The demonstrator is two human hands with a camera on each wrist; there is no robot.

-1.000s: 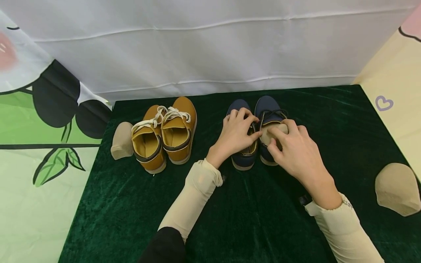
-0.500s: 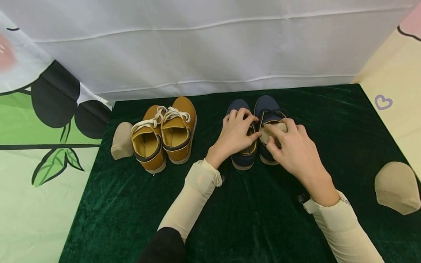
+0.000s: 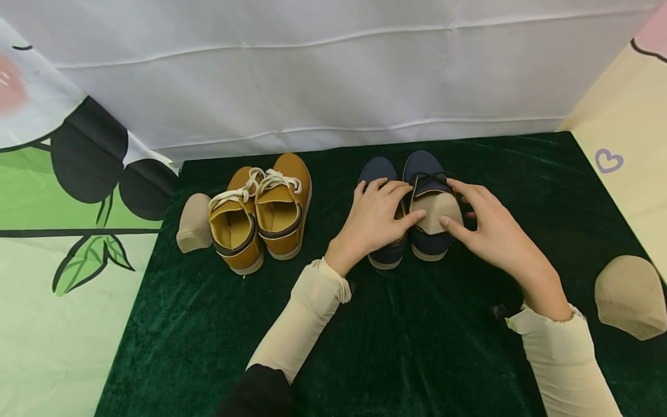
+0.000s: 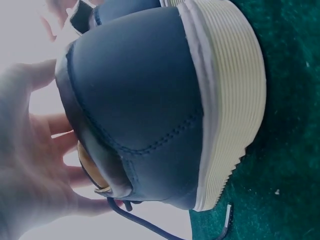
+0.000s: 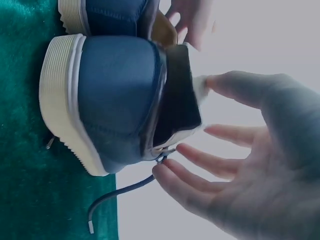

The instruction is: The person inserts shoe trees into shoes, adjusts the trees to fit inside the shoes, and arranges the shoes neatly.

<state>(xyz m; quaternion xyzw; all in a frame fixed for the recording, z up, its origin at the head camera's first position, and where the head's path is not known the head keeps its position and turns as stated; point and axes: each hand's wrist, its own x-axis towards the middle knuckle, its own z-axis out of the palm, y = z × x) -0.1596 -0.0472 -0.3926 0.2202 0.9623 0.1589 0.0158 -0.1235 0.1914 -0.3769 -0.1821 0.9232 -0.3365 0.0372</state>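
Observation:
Two navy lace-up shoes stand side by side, toes away from me: the left shoe and the right shoe. In the opening of the right one sits a beige moulded shoe insert, its rounded back sticking up. My left hand lies over the left shoe's opening, hiding its inside, with the thumb tip at the insert's left edge. Spread around the right shoe's right side, my right hand has its thumb at the back of the insert and its fingertips beside the laces. The right wrist view shows those fingers loosely extended.
A pair of mustard shoes with white laces stands to the left. Another beige insert lies beside them, and one more lies at the far right. Green velvet cloth covers the table; a white curtain hangs behind.
My right hand has drawn back to the right and opened out from over the insert, which now shows more fully. The left hand has shifted slightly, its thumb reaching to the insert.

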